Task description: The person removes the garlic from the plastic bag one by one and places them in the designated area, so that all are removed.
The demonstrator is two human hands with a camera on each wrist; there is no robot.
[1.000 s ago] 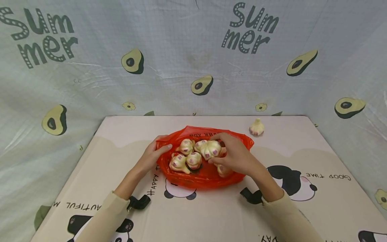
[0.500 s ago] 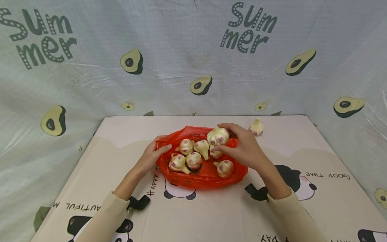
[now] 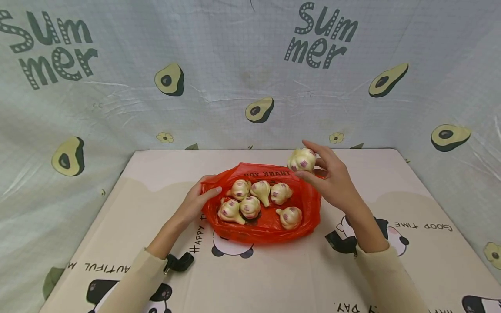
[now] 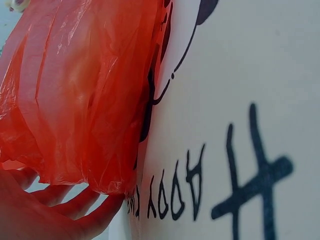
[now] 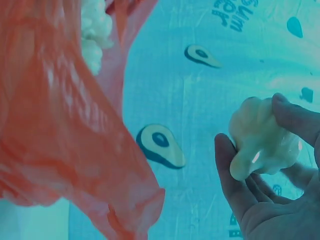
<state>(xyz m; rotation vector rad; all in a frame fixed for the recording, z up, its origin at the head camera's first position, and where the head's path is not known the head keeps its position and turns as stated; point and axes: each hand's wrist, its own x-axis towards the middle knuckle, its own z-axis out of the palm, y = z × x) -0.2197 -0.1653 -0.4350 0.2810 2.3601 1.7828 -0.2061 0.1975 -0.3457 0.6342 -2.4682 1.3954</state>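
A red plastic bag (image 3: pixel 258 237) lies in the middle of the table with its mouth open. Several garlic bulbs (image 3: pixel 250 207) with purple marks sit inside it. At the bag's left edge my left hand (image 3: pixel 195 200) grips the plastic, thumb over the rim and fingers outside. The left wrist view has those fingers (image 4: pixel 102 212) under the red film. Raised above the bag's far right corner, my right hand (image 3: pixel 332 178) pinches one garlic bulb (image 3: pixel 302 160) between thumb and fingers. Seen from the right wrist, that bulb (image 5: pixel 265 137) is beside the bag, apart from it.
The table (image 3: pixel 250 282) wears a pale cover printed with pandas and words. Behind it and on both sides hangs a white cloth (image 3: pixel 219 52) with avocado prints. Black straps (image 3: pixel 180 262) show at both wrists.
My right hand has lifted the garlic bulb out of the bag, moving up and to the right. It now hides the lone bulb at the back right. The left hand stays on the bag.
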